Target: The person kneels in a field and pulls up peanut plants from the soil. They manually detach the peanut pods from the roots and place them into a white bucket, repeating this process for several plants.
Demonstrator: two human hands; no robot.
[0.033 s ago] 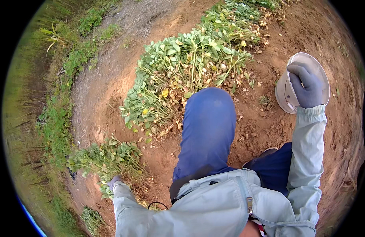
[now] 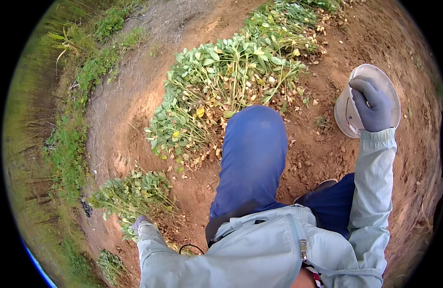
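My right hand [image 2: 373, 106], in a grey glove, is closed over the near rim of a white bucket [image 2: 344, 113] on the soil at the right. Its fingers curl in toward the bucket's opening. At the lower left, my gloved left hand [image 2: 141, 222] is at a loose bunch of peanut plants [image 2: 135, 194]; the leaves and stems shift with it. Its fingers are largely hidden, but it appears closed on the stems. Ahead of my knee lies a long heap of pulled peanut plants [image 2: 216, 72], with pale pods showing among the roots.
My bent blue-trousered knee [image 2: 255, 149] stands between the heap and my body. Reddish soil [image 2: 307, 158] surrounds the bucket. Weeds and tall grass [image 2: 63, 158] border the plot on the left. A smaller clump of plants [image 2: 111, 266] lies at the lower left.
The bunch at my left hand has shifted slightly right, and the left hand has moved a little with it. My right hand and the bucket stay in place.
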